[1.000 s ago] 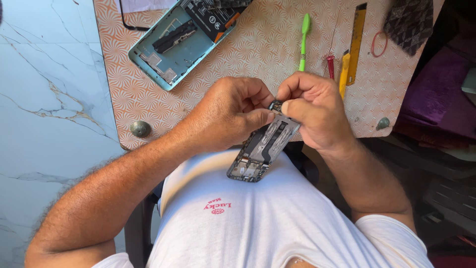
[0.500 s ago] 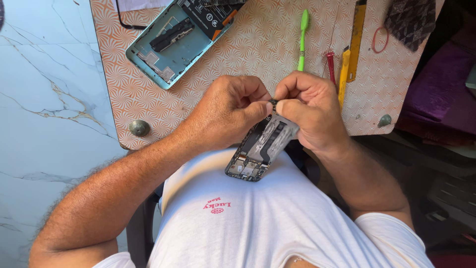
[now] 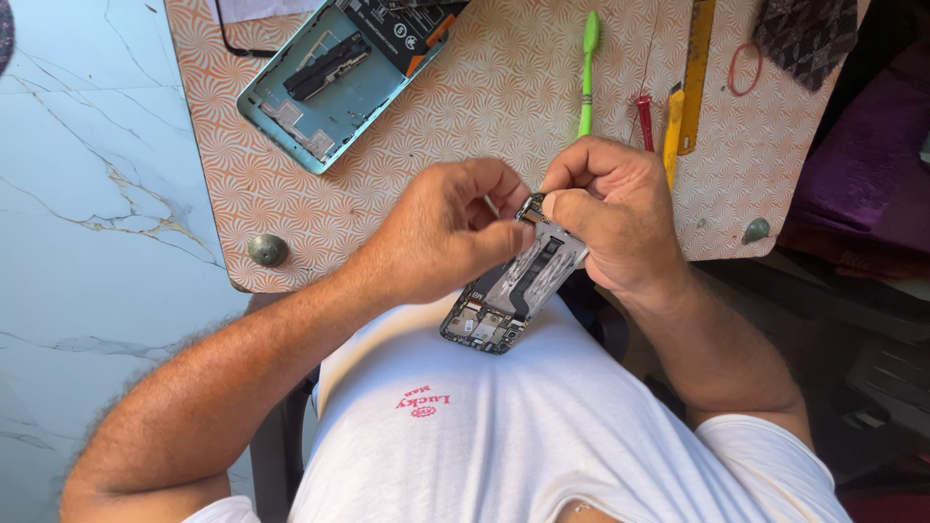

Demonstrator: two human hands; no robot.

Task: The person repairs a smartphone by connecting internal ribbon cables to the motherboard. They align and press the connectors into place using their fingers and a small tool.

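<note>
Surface: small table [image 3: 465, 126] topped in orange-and-white swirl-patterned laminate, beside a pale marble-veined wall [image 3: 87, 194].
Held item: dark rectangular phone circuit board with a silver shield plate [image 3: 513, 289], tilted, raised over the person's white shirt [image 3: 542, 426] at the table's near edge.
Left hand [image 3: 448, 232]: curled, thumb and fingertips pinching the board's upper end.
Right hand [image 3: 615, 223]: curled, thumb and forefinger pinching the same upper end, fingertips touching those of the left.
Far left on table: opened teal phone housing [image 3: 329, 87], internal parts exposed, black battery at its upper end.
Centre: green plastic-handled brush [image 3: 587, 68], lying lengthwise beyond the hands.
Right: red-handled tool [image 3: 643, 116], yellow-handled tool [image 3: 672, 131], long yellow ruler [image 3: 697, 58], side by side.
Far right: red rubber band [image 3: 744, 68]; dark patterned cloth [image 3: 804, 34] at the corner.
</note>
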